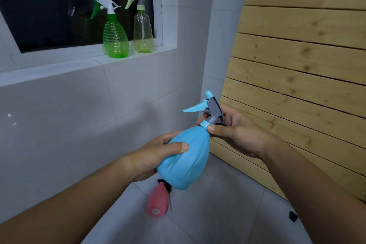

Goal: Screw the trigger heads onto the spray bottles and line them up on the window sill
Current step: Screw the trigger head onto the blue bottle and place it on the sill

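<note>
Step in hand: screwing the grey-and-blue plastic trigger head [213,109] onto the opaque light-blue pear-shaped spray bottle [186,158], held tilted in the air in front of the person, above the floor.
Left hand: the left hand [156,154] is wrapped around the bottle's wide body, thumb across the front, gripping it firmly.
Right hand: the right hand [237,130] pinches the light-blue threaded collar [204,124] at the neck between thumb and fingers, the grey head resting against the palm.
Doing it well: I'd keep the body locked in the left hand and turn only the collar, keeping the head in line with the neck so the thread does not cross (how far it is already seated cannot be told).
Already placed: a clear green ribbed bottle with a white-and-green trigger [115,39] and a pale yellow-green clear bottle with a grey trigger [143,31] stand upright, just beside each other, on the white tiled window sill [59,69].
Free space: the sill lies bare to the left of the green bottle, judged the natural next spot.
Still to do: a pink plastic bottle with a black top [157,199] lies on its side on the grey tiled floor [227,214], below the blue one.
In the way: nothing between hands and sill; the slatted pale wood panel [307,65] stands close on the right.
</note>
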